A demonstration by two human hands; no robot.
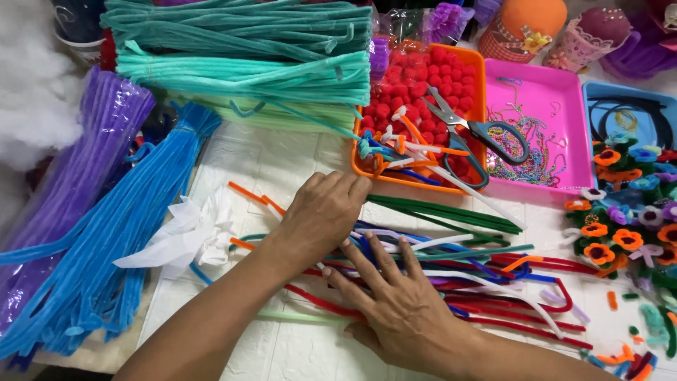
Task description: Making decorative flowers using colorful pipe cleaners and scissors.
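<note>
The loose pipe cleaners (451,268) lie in a mixed heap on the white table (296,353), just in front of the orange tray (479,85). The left hand (321,212) rests curled on the heap's near end; what its fingers pinch is hidden. The right hand (402,310) lies flat, fingers spread, pressing the strands. On the tray sit red pompoms (409,85) and scissors (472,134). Left of it, bundles in clear wrap: purple (84,162), blue (120,240), green (247,63), their far ends cut off. Right of it, a pink tray (543,85).

Orange tray (482,77) holds red pompoms (416,77); pink tray (557,92) beside it; blue (120,240), purple (84,162), and seemingly teal pipe-cleaner bundles (247,42).
</note>
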